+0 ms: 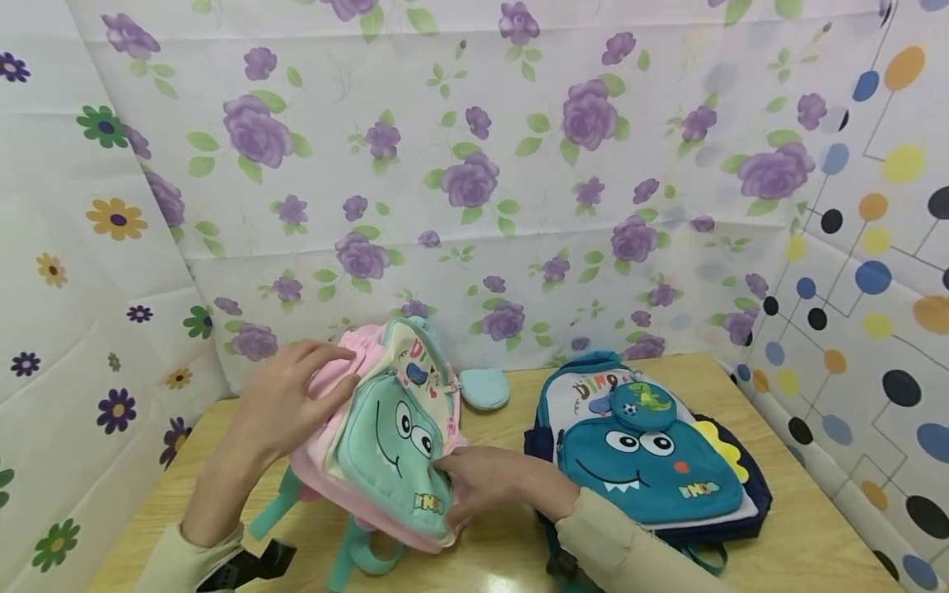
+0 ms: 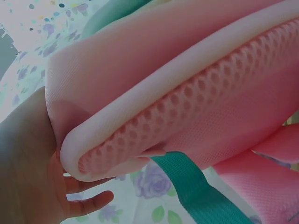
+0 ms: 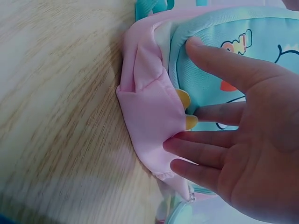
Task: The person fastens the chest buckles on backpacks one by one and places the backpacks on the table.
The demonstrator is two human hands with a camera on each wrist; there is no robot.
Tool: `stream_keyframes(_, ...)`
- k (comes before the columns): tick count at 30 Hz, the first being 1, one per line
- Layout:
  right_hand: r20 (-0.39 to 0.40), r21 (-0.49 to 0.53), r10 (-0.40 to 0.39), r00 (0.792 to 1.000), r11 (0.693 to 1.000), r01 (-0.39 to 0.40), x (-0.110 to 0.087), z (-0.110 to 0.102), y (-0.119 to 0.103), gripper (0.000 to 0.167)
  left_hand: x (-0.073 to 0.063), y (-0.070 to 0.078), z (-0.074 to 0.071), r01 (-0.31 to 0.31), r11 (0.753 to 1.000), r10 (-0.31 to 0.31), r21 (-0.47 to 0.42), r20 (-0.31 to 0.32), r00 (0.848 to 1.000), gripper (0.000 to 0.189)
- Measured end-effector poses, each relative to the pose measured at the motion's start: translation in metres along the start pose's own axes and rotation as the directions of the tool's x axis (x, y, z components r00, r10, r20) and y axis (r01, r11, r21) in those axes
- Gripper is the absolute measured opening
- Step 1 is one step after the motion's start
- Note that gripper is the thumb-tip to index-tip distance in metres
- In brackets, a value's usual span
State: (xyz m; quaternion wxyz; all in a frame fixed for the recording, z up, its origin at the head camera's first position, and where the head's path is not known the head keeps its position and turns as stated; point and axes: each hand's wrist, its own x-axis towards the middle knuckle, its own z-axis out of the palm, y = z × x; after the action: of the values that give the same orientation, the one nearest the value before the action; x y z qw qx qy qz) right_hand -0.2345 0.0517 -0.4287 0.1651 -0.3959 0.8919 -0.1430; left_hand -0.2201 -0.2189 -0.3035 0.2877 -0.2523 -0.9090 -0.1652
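A pink and mint child's backpack [image 1: 393,461] with a cartoon face on its front pocket is tilted on the table. My left hand [image 1: 296,403] is at its upper left side, thumb apart from the fingers. In the left wrist view, the pink mesh-padded side [image 2: 187,98] covers part of that hand, and two loosely extended fingers show below it. My right hand [image 1: 489,482] rests on the pocket's right side; in the right wrist view its fingers [image 3: 205,149] are nearly straight against the pink side panel [image 3: 154,102] and the mint pocket [image 3: 196,65].
A blue dinosaur backpack [image 1: 652,469] with a round pouch [image 1: 643,406] lies on the right of the wooden table [image 1: 511,428]. Behind the pink bag is a small light-blue pouch [image 1: 485,389]. Mint straps [image 1: 278,506] trail toward the front. A flowered cloth [image 1: 415,206] hangs behind.
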Motion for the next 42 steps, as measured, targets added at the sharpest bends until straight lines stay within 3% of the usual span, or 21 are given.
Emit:
stream_keyframes(8, -0.004, 0.03, -0.027, 1.0, 0.999, 0.027, 0.006, 0.003, -0.002, 0.083, 0.011, 0.012, -0.002, 0.021, 0.998, -0.019, 0.062, -0.024, 1.0, 0.024)
stream_keyframes(23, -0.036, 0.114, -0.125, 0.991, 0.985, 0.129, 0.019, 0.009, 0.001, 0.083, 0.028, 0.033, -0.008, 0.165, 0.981, -0.174, 0.098, 0.088, 0.981, 0.034)
stream_keyframes(33, -0.072, 0.35, -0.254, 0.965, 0.899, 0.263, 0.03, 0.017, -0.001, 0.072, 0.043, 0.05, -0.005, 0.21, 0.97, -0.229, 0.125, 0.173, 0.958, 0.041)
stream_keyframes(36, -0.078, 0.372, -0.287, 0.955, 0.88, 0.295, 0.034, 0.018, -0.003, 0.069, 0.047, 0.055, -0.002, 0.214, 0.966, -0.239, 0.142, 0.191, 0.952, 0.042)
stream_keyframes(39, -0.071, 0.359, -0.281, 0.957, 0.888, 0.287, 0.034, 0.019, -0.005, 0.066, 0.05, 0.059, 0.001, 0.216, 0.964, -0.244, 0.157, 0.19, 0.951, 0.043)
stream_keyframes(42, -0.072, 0.303, -0.232, 0.97, 0.921, 0.243, 0.031, 0.019, -0.004, 0.065, 0.053, 0.063, 0.003, 0.222, 0.962, -0.249, 0.158, 0.184, 0.951, 0.043)
